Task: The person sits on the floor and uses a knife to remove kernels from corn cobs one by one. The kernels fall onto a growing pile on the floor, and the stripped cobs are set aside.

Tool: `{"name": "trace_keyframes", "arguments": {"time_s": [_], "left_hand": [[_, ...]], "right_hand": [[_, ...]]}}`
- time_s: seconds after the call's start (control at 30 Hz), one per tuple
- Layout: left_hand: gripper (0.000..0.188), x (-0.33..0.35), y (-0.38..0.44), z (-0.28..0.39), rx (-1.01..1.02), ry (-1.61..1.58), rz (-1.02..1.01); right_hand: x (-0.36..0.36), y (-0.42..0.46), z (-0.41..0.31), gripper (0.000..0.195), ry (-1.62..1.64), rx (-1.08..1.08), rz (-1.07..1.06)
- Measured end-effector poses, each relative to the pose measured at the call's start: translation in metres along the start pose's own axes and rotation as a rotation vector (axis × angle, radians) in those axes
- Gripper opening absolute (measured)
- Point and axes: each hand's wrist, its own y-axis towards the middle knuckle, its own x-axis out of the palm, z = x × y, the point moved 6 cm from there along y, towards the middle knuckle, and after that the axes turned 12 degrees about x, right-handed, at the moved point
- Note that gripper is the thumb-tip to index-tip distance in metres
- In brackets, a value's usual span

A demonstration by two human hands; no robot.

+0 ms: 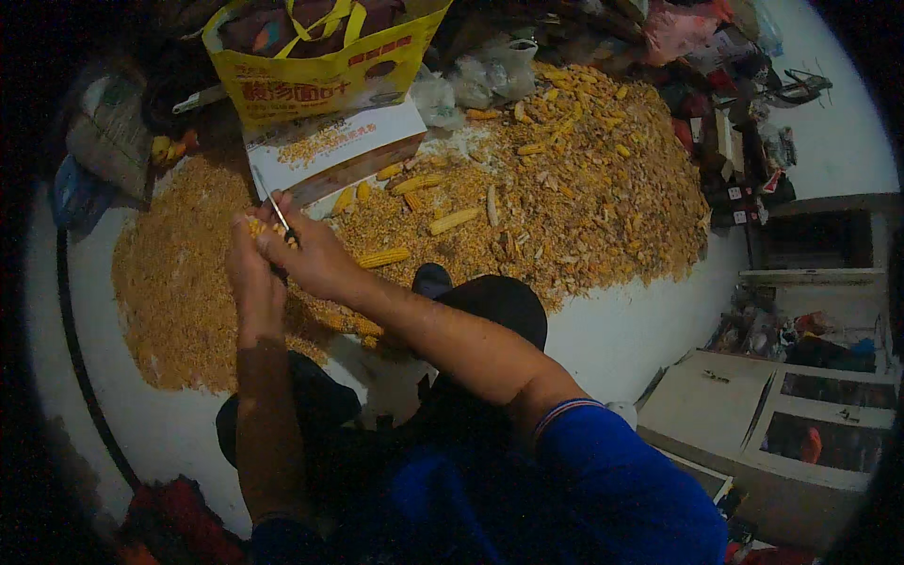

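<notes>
My left hand (251, 275) is closed around a yellow corn cob (256, 226), mostly covered by the fingers. Against it, my right hand (311, 251) grips a thin metal tool with a dark handle, perhaps a screwdriver (280, 212), its shaft pointing up and to the left. Both hands meet above a wide spread of loose corn kernels (169, 282) on the pale floor. Several whole cobs lie to the right of the hands, among them one yellow cob (454, 221) and another nearer one (383, 258).
A white box (339, 141) with kernels on top stands beyond the hands, with a yellow shopping bag (325, 78) behind it. Kernels mixed with debris form a large heap (593, 205) at right. My knees are close below. A pale cabinet (713, 395) stands at far right.
</notes>
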Motion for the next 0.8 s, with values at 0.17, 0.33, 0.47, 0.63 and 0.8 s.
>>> {"name": "trace_keyframes", "arguments": {"time_s": [0.17, 0.33, 0.47, 0.63, 0.8], "left_hand": [[0.051, -0.005, 0.002, -0.007, 0.033, 0.030, -0.026], [0.043, -0.018, 0.002, -0.019, -0.002, 0.052, -0.017], [0.041, -0.015, 0.002, -0.022, -0.066, -0.054, 0.000], [0.040, -0.025, 0.017, -0.013, 0.001, -0.066, -0.040], [0.040, -0.031, 0.020, -0.015, -0.003, -0.048, 0.031]], "right_hand": [[0.004, -0.006, 0.001, 0.046, -0.025, 0.012, -0.051], [0.008, 0.004, 0.021, 0.037, -0.163, 0.098, -0.107], [0.008, 0.005, 0.026, 0.036, -0.198, 0.120, -0.144], [0.002, -0.017, -0.021, 0.042, 0.019, -0.087, 0.029], [0.008, -0.014, -0.007, 0.045, 0.008, -0.062, 0.028]]}}
